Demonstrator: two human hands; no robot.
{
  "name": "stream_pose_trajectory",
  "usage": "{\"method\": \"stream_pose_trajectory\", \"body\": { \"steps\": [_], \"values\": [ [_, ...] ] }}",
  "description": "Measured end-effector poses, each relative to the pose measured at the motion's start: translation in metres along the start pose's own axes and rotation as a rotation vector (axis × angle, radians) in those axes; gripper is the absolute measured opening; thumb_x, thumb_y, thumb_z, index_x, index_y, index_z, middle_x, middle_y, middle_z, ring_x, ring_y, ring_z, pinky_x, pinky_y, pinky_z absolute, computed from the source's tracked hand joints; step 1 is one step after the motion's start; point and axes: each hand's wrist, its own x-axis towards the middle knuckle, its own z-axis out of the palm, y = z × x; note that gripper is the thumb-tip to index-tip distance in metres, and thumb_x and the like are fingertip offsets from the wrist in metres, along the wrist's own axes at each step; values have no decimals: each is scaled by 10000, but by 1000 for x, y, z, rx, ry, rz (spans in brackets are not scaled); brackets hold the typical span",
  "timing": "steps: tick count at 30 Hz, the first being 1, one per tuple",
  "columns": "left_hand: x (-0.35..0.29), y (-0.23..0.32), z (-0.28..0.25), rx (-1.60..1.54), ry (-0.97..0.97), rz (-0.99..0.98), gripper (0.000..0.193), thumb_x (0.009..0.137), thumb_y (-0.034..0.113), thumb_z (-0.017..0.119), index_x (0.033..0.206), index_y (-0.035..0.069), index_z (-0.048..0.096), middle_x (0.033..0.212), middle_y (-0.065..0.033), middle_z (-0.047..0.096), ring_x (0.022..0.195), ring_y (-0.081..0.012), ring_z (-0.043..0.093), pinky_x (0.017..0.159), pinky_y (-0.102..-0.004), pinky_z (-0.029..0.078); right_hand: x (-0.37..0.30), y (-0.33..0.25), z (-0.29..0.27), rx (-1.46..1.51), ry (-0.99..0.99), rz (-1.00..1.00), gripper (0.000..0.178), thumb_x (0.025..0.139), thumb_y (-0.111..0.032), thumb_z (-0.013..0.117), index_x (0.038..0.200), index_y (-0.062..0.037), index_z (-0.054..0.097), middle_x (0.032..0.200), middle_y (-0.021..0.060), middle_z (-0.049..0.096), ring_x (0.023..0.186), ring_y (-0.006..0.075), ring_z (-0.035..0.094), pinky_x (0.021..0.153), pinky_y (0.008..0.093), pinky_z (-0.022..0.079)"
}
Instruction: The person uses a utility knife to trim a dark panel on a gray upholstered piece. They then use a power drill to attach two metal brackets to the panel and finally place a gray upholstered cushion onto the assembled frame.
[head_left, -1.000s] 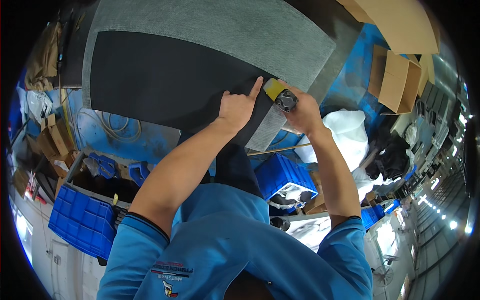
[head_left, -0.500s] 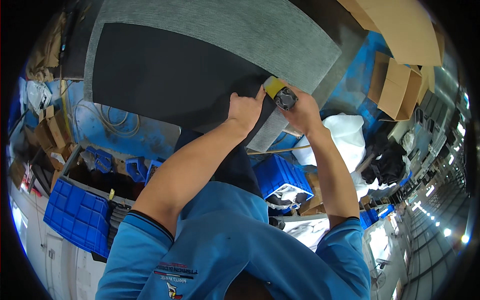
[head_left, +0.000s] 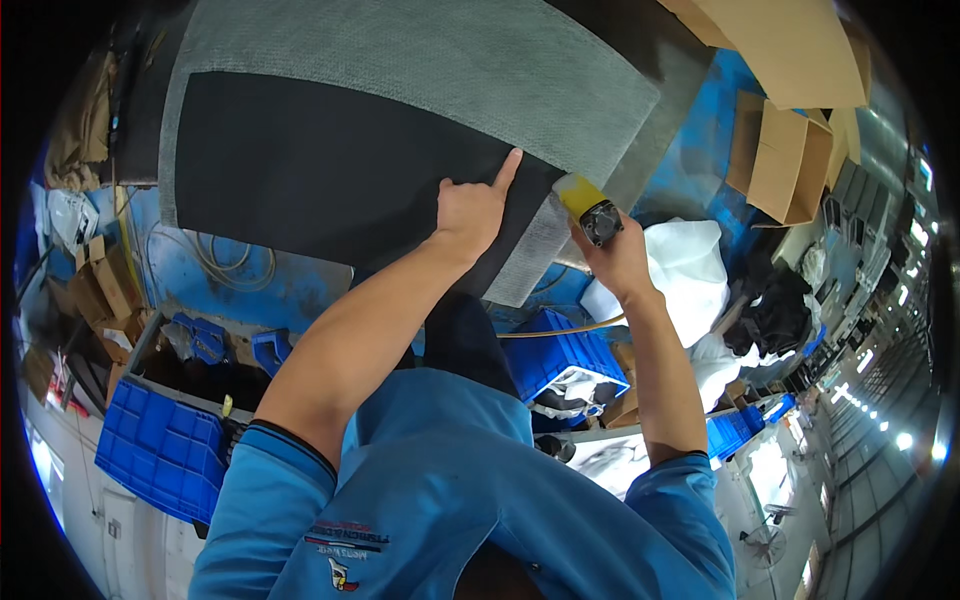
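Note:
A black sheet [head_left: 300, 165] lies over a larger grey textured sheet [head_left: 420, 55] on the work surface. On the black sheet rests my left hand [head_left: 470, 218], holding nothing, its index finger stretched toward the sheet's far right edge and its thumb out; the other fingers are curled. My right hand [head_left: 620, 258] grips a yellow and black air stapler [head_left: 588, 208], seen from its capped end. The stapler is near the right corner of the black sheet, apart from my left fingertip. Whether its nose touches the sheet is hidden.
Blue crates [head_left: 160, 450] stand at the lower left, and another blue crate [head_left: 560, 355] stands below the work surface. A thin hose [head_left: 560, 332] runs toward my right forearm. White wrapping [head_left: 685, 270] and open cardboard boxes [head_left: 790, 165] are on the right.
The stapler in my right hand has moved right, away from my left index finger. My left hand has shifted slightly left, its index finger now pointing farther out. The whole view has shifted a little.

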Motion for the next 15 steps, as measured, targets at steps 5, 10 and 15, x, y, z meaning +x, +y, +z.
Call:
{"method": "stream_pose_trajectory", "body": {
  "steps": [5, 10, 15],
  "values": [
    [6, -1, -1, 52, -24, 28, 861, 880, 126, 579, 1605, 174, 116, 744, -95, 717, 704, -246, 719, 861, -490, 537, 1, 4, 5, 71, 41, -164, 615, 757, -71, 744, 1347, -141, 589, 1092, 189, 687, 1008, 395, 647, 836, 409, 522],
    [0, -1, 0, 0, 18, -11, 842, 890, 137, 567, 1605, 207, 129, 780, -106, 723, 712, -258, 720, 852, -499, 537, 33, -10, 4, -111, 45, -312, 678, 723, -25, 705, 1373, -166, 569, 1124, 175, 677, 1021, 388, 640, 858, 423, 519],
    [-1, 1, -1, -35, 12, -25, 820, 903, 141, 553, 1604, 231, 136, 784, -111, 723, 711, -255, 719, 853, -506, 534, 43, -20, 5, -229, 0, -293, 696, 723, -30, 688, 1388, -189, 557, 1095, 154, 667, 990, 396, 635, 845, 442, 518]
  ]
}}
